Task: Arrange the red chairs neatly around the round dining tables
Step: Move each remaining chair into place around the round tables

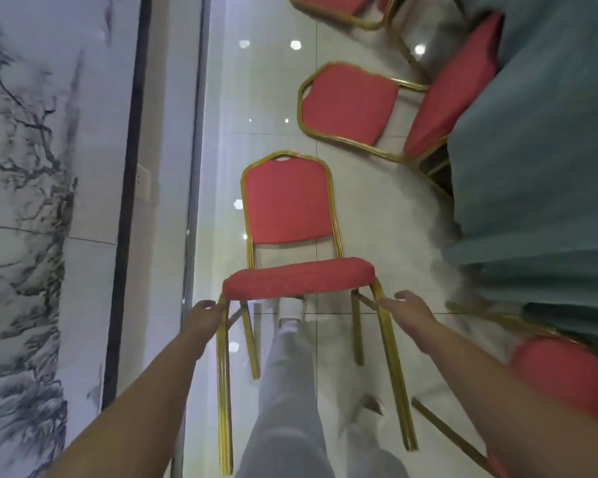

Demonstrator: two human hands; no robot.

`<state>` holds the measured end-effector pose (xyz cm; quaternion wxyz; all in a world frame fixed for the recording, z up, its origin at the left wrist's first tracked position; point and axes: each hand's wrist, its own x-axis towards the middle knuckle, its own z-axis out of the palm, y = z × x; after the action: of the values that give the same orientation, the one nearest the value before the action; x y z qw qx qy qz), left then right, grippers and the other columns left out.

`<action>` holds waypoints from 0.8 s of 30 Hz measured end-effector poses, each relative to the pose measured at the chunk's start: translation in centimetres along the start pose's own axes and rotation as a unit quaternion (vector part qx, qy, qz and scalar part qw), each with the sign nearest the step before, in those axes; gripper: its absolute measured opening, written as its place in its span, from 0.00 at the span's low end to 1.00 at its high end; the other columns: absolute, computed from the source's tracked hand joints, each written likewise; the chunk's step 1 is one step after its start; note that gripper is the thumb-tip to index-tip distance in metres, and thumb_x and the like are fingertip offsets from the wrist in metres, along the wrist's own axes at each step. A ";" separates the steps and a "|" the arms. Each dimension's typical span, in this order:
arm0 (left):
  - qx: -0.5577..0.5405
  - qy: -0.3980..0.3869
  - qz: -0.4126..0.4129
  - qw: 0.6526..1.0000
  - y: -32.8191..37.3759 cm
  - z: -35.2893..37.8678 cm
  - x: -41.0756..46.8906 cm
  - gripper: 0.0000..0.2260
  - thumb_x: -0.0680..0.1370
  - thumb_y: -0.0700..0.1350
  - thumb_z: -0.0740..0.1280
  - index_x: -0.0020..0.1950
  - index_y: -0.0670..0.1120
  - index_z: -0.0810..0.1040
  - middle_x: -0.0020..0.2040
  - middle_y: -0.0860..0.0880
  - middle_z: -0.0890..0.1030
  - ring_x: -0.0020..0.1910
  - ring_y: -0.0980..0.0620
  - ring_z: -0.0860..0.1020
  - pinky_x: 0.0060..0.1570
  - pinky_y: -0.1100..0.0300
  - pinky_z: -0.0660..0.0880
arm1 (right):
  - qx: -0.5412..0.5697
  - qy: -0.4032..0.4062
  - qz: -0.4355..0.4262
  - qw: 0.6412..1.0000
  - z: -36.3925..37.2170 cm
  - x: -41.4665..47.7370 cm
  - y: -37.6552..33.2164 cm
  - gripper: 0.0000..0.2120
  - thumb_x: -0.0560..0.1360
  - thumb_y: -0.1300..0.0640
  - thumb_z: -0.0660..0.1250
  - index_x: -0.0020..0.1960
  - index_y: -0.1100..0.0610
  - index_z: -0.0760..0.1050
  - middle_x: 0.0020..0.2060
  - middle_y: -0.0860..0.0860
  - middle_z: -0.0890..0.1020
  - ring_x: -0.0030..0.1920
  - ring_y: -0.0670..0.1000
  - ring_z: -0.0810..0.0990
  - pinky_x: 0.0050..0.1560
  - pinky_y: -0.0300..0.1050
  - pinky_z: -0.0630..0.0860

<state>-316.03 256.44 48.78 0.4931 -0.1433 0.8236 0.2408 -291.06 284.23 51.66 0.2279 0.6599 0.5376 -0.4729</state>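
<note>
A red chair [287, 205] with a gold metal frame is lifted off the floor in front of me, tipped so its legs point back toward me and its backrest points away. My left hand [204, 317] grips the front left leg just under the seat. My right hand [406, 310] grips the front right leg at the same height. To the right hangs the teal tablecloth [539, 132] of a round table. Another red chair [353, 105] stands pushed up to that cloth farther ahead.
A marble-patterned wall [32, 201] with a dark vertical strip runs along the left. A third red chair [342, 3] shows at the top edge, a fourth [567, 374] at the lower right. My legs in grey trousers [287, 391] are under the held chair, over glossy white tiles.
</note>
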 end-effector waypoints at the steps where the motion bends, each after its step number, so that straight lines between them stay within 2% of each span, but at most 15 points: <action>1: 0.009 0.000 -0.011 1.000 1.1 0.0 1.7 0.15 0.79 0.56 0.64 0.56 0.45 0.76 0.59 0.44 0.75 0.54 0.46 0.72 0.55 0.52 0.68 | 0.011 -0.005 0.005 1.000 0.6 1.5 -1.0 0.37 0.72 0.41 0.72 0.74 0.57 0.64 0.70 0.58 0.71 0.66 0.60 0.72 0.56 0.50 0.70; 3: 0.009 -0.003 -0.046 0.999 3.2 0.3 5.2 0.22 0.79 0.58 0.65 0.65 0.44 0.74 0.67 0.41 0.73 0.63 0.41 0.72 0.59 0.49 0.67 | 0.046 -0.007 0.017 0.999 1.7 4.5 -3.0 0.43 0.69 0.38 0.74 0.75 0.55 0.61 0.71 0.57 0.70 0.65 0.59 0.73 0.52 0.47 0.71; 4: 0.000 -0.009 -0.074 0.997 4.3 0.7 6.8 0.27 0.78 0.59 0.66 0.70 0.44 0.71 0.71 0.41 0.71 0.68 0.39 0.69 0.62 0.47 0.66 | 0.071 -0.003 0.027 0.997 2.3 6.1 -3.7 0.45 0.68 0.38 0.75 0.76 0.55 0.60 0.70 0.57 0.70 0.61 0.58 0.74 0.47 0.43 0.73; 5: -0.007 -0.022 -0.093 0.995 5.2 1.2 8.3 0.28 0.78 0.60 0.66 0.72 0.45 0.69 0.73 0.43 0.69 0.71 0.40 0.67 0.65 0.47 0.64 | 0.096 0.002 0.045 0.994 2.8 7.6 -4.4 0.46 0.68 0.38 0.75 0.76 0.55 0.60 0.70 0.57 0.71 0.57 0.56 0.75 0.38 0.38 0.75; 6: -0.009 -0.043 -0.105 0.994 5.7 1.6 9.7 0.27 0.78 0.60 0.65 0.72 0.46 0.70 0.73 0.44 0.69 0.72 0.41 0.66 0.65 0.49 0.63 | 0.113 0.003 0.069 0.991 3.2 9.1 -4.9 0.46 0.67 0.37 0.76 0.75 0.57 0.61 0.69 0.57 0.73 0.54 0.54 0.75 0.28 0.36 0.74; 7: -0.001 -0.068 -0.119 0.991 5.9 2.0 11.2 0.23 0.79 0.59 0.64 0.70 0.47 0.72 0.72 0.45 0.70 0.70 0.42 0.67 0.62 0.51 0.63 | 0.123 -0.002 0.094 0.988 3.7 10.5 -5.4 0.45 0.67 0.37 0.76 0.74 0.59 0.63 0.66 0.57 0.75 0.53 0.54 0.77 0.25 0.37 0.74; 9: 0.031 -0.109 -0.162 0.980 5.8 2.7 13.9 0.20 0.77 0.61 0.65 0.61 0.48 0.74 0.61 0.47 0.76 0.60 0.42 0.72 0.59 0.48 0.65 | 0.106 -0.048 0.145 0.983 4.4 12.9 -6.4 0.39 0.67 0.37 0.75 0.68 0.60 0.71 0.56 0.56 0.82 0.48 0.54 0.83 0.32 0.40 0.77; 10: 0.043 -0.123 -0.190 0.973 5.2 2.9 14.8 0.23 0.74 0.63 0.68 0.57 0.46 0.75 0.55 0.46 0.79 0.54 0.42 0.76 0.55 0.47 0.69 | 0.081 -0.082 0.164 0.980 4.6 13.8 -6.8 0.33 0.69 0.38 0.74 0.63 0.59 0.74 0.48 0.54 0.85 0.40 0.52 0.85 0.30 0.40 0.77; 12: 0.019 -0.151 -0.230 0.961 4.3 3.2 16.6 0.26 0.68 0.63 0.73 0.52 0.43 0.78 0.41 0.44 0.85 0.38 0.43 0.82 0.41 0.52 0.77 | 0.027 -0.124 0.205 0.971 4.2 14.9 -7.5 0.21 0.71 0.40 0.74 0.49 0.57 0.73 0.25 0.52 0.83 0.21 0.50 0.80 0.15 0.37 0.70; 14: -0.010 -0.165 -0.256 0.952 3.9 3.6 18.2 0.26 0.65 0.61 0.77 0.52 0.42 0.79 0.37 0.42 0.85 0.31 0.42 0.83 0.34 0.53 0.79 | 0.000 -0.125 0.230 0.965 3.5 15.8 -8.0 0.21 0.70 0.42 0.75 0.42 0.56 0.68 0.17 0.53 0.76 0.14 0.51 0.74 0.08 0.44 0.64; 16: -0.017 -0.171 -0.280 0.944 4.0 3.9 19.2 0.27 0.63 0.60 0.79 0.51 0.42 0.80 0.39 0.40 0.85 0.32 0.39 0.84 0.35 0.49 0.80 | -0.015 -0.119 0.252 0.960 3.5 16.6 -8.2 0.23 0.69 0.43 0.76 0.42 0.57 0.68 0.17 0.55 0.75 0.13 0.54 0.73 0.08 0.48 0.65; 18: -0.022 -0.175 -0.287 0.942 4.1 4.2 19.8 0.27 0.64 0.59 0.79 0.52 0.41 0.79 0.39 0.38 0.85 0.33 0.37 0.83 0.32 0.47 0.80 | 0.007 -0.122 0.269 0.955 3.9 17.3 -8.1 0.22 0.68 0.45 0.77 0.43 0.59 0.69 0.19 0.56 0.78 0.14 0.55 0.75 0.10 0.45 0.68; 20: -0.024 -0.182 -0.289 0.940 4.0 4.4 19.7 0.28 0.65 0.59 0.78 0.53 0.41 0.78 0.40 0.37 0.85 0.35 0.36 0.84 0.32 0.47 0.80 | 0.041 -0.119 0.272 0.954 4.2 18.2 -7.6 0.23 0.67 0.47 0.79 0.49 0.60 0.73 0.29 0.57 0.83 0.23 0.56 0.81 0.18 0.41 0.73; 21: -0.027 -0.185 -0.285 0.940 3.9 4.4 19.6 0.28 0.65 0.59 0.78 0.54 0.41 0.78 0.41 0.38 0.85 0.37 0.37 0.84 0.35 0.48 0.81 | 0.060 -0.119 0.275 0.952 4.1 18.5 -7.3 0.24 0.66 0.47 0.80 0.52 0.60 0.74 0.34 0.58 0.84 0.28 0.57 0.83 0.22 0.41 0.75; 24: -0.062 -0.189 -0.279 0.939 3.7 4.3 18.8 0.29 0.65 0.55 0.79 0.58 0.40 0.78 0.46 0.37 0.85 0.42 0.38 0.85 0.39 0.48 0.81 | 0.115 -0.123 0.278 0.946 3.9 18.8 -6.2 0.26 0.63 0.49 0.81 0.54 0.60 0.75 0.35 0.59 0.86 0.30 0.58 0.85 0.25 0.45 0.78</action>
<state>-323.50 261.90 31.42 0.6774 -0.3495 0.6256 0.1662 -298.77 292.32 34.90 0.3375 0.7415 0.2427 -0.5266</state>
